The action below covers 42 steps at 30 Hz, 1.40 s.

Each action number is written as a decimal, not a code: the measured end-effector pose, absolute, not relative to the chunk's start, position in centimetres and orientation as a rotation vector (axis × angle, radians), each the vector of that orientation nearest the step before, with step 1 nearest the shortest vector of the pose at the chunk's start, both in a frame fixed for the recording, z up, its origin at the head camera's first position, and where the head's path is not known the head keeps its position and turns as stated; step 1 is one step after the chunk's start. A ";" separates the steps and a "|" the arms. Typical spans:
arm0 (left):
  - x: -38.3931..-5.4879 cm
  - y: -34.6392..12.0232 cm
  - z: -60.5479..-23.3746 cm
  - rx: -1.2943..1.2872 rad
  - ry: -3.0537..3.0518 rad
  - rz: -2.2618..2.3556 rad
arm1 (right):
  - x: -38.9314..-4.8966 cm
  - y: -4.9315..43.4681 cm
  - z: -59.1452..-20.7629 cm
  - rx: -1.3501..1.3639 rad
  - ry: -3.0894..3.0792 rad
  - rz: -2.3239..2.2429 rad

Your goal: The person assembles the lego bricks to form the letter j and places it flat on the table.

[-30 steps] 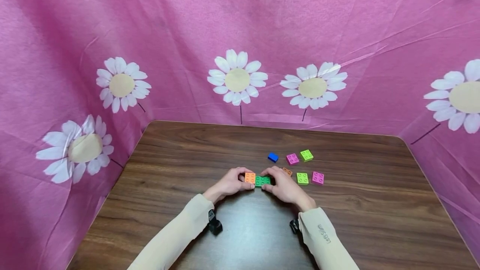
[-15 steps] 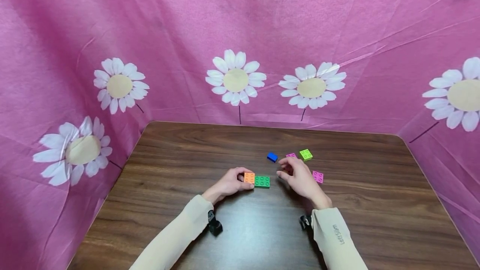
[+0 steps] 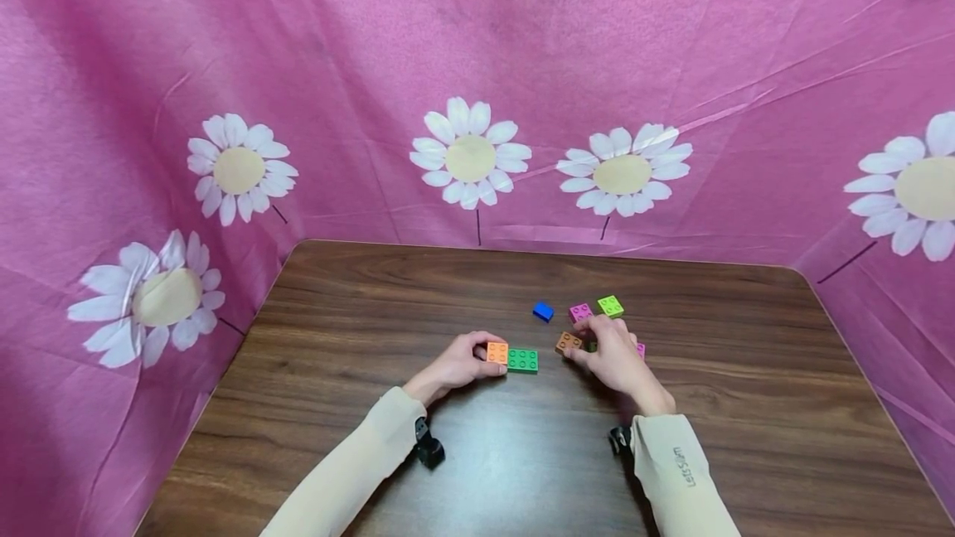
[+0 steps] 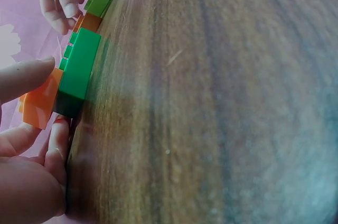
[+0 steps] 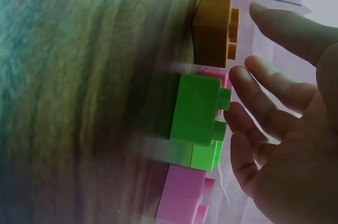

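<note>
My left hand (image 3: pixel 457 364) pinches an orange brick (image 3: pixel 496 353) between thumb and fingers. That brick sits at the left end of a longer green brick (image 3: pixel 523 361) lying on the table; in the left wrist view the orange one (image 4: pixel 41 100) stands higher than the green one (image 4: pixel 80 71). My right hand (image 3: pixel 618 361) hovers over the loose bricks, its fingers relaxed and holding nothing. Its thumb and fingers are close to a brown brick (image 5: pixel 212 33), apart from it in the right wrist view. Beneath the palm, a lime green brick (image 5: pixel 195 109) is mostly hidden from the head view.
Behind the right hand lie a blue brick (image 3: pixel 543 312), a pink brick (image 3: pixel 580 312) and another lime brick (image 3: pixel 610 306). A second pink brick (image 5: pixel 182 195) peeks out right of the hand. Pink flowered cloth (image 3: pixel 358 65) hangs beyond the wooden table (image 3: pixel 358 305).
My right hand has let go of the green brick and moved right, over the loose bricks. The brown brick has come back into sight. My left hand stays on the orange brick.
</note>
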<state>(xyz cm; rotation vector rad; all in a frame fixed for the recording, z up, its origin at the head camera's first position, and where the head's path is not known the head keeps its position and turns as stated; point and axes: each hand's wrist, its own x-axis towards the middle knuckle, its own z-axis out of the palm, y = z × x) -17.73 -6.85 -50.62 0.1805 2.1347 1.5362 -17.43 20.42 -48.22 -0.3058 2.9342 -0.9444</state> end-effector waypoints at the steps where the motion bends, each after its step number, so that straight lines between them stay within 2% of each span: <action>1: -17.7 -6.8 -50.6 0.180 2.134 1.541 | -17.5 20.4 -48.3 -0.310 2.938 -0.929; 42: -17.7 -6.6 -50.8 0.209 2.215 1.501 | -17.7 19.2 -48.9 -0.271 2.964 -0.811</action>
